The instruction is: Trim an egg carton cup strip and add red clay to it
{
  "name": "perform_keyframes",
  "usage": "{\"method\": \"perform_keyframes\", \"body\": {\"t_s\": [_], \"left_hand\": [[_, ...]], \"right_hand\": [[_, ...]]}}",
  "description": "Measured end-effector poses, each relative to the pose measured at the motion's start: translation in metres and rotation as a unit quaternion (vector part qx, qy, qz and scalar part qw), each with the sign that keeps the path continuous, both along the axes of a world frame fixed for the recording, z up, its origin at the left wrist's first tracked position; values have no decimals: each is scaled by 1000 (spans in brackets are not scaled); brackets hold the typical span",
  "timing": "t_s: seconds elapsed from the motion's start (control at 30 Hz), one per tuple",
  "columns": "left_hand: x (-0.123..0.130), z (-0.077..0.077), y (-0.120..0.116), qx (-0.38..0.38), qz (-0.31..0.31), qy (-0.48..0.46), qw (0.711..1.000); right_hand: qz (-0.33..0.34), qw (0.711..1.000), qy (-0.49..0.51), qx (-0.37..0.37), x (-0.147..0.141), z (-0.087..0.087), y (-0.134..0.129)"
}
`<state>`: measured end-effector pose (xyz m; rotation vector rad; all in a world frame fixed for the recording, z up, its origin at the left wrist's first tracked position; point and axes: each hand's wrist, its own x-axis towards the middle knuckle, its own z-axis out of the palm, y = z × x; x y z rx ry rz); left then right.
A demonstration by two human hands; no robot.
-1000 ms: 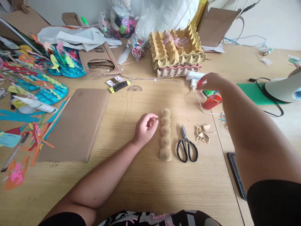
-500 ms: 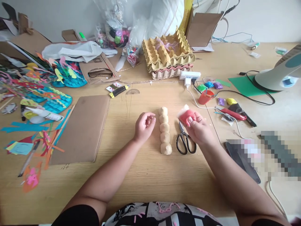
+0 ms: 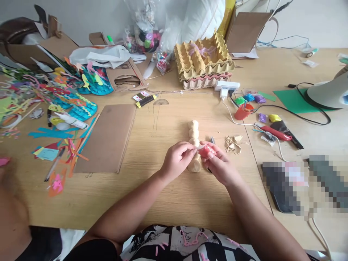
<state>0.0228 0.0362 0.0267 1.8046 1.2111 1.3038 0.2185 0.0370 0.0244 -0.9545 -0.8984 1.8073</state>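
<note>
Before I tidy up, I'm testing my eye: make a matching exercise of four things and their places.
1. Small red plastic packet
2. Knobbly tan cardboard strip
3. Flat brown cardboard rectangle
4. Stacked bumpy pulp egg trays

A. At the back, before clear bags
B. Held by left hand and right hand
C. Beside blue paper strips
D. Lying partly hidden behind both hands

Pairs: 1-B, 2-D, 3-C, 4-A
</note>
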Motion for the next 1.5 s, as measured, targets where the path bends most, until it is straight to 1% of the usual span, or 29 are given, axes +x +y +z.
{"method": "perform_keyframes", "body": {"t_s": [0.1, 0.2, 0.33, 0.5, 0.63, 0.7, 0.77, 0.87, 0.93, 0.97, 1.0, 1.03, 1.1, 1.13, 1.17, 1.2, 1.27, 1.37, 1.43, 1.5], "left_hand": [[-1, -14, -2, -25, -4, -37, 999], [0, -26, 0, -57, -15, -74, 996], [0, -36, 5, -37, -19, -78, 996], [-2, -39, 7, -52, -47, -105, 992], [-1, -39, 6, -72, -63, -127, 987], [-1, -39, 6, -85, -70, -133, 985], [-2, -39, 6, -98, -76, -138, 983], [-3, -38, 7, -118, -77, -149, 979], [-4, -37, 8, -135, -71, -163, 975], [-4, -36, 8, -141, -67, -170, 973], [-3, -36, 8, -144, -64, -175, 972], [-3, -36, 8, -142, -62, -177, 972], [-2, -36, 7, -128, -56, -173, 975], [-1, -36, 6, -113, -53, -165, 978], [-1, -36, 6, -94, -51, -153, 982], [-1, -36, 5, -70, -52, -138, 987], [0, -36, 4, -18, -59, -101, 993], [1, -37, 2, 50, -80, -58, 994], [1, -37, 2, 76, -87, -38, 993], [1, -38, 2, 83, -87, -25, 992]], "right_hand": [[-33, 999, -28, 15, -4, -6, -1], [-54, 994, -80, 59, -4, -14, -1], [-71, 974, -167, 136, -2, -25, -1], [-73, 943, -246, 209, 2, -33, 1], [-96, 915, -281, 274, 4, -36, 5], [-96, 905, -290, 296, 4, -37, 7], [-88, 905, -289, 300, 4, -39, 8], [-79, 915, -269, 289, 2, -44, 9], [-94, 913, -254, 306, 0, -47, 8], [-108, 904, -253, 328, -1, -47, 8], [-123, 887, -263, 358, -1, -47, 7], [-138, 865, -281, 392, -1, -45, 5], [-159, 797, -352, 463, -1, -41, 1], [-159, 767, -384, 489, -1, -38, -1], [-153, 745, -406, 507, -2, -35, -3], [-141, 730, -421, 519, -2, -33, -5], [-117, 717, -440, 528, -5, -30, -8], [-100, 711, -460, 522, -7, -29, -9], [-98, 711, -467, 516, -7, -29, -9], [-97, 714, -469, 511, -6, -30, -8]]}}
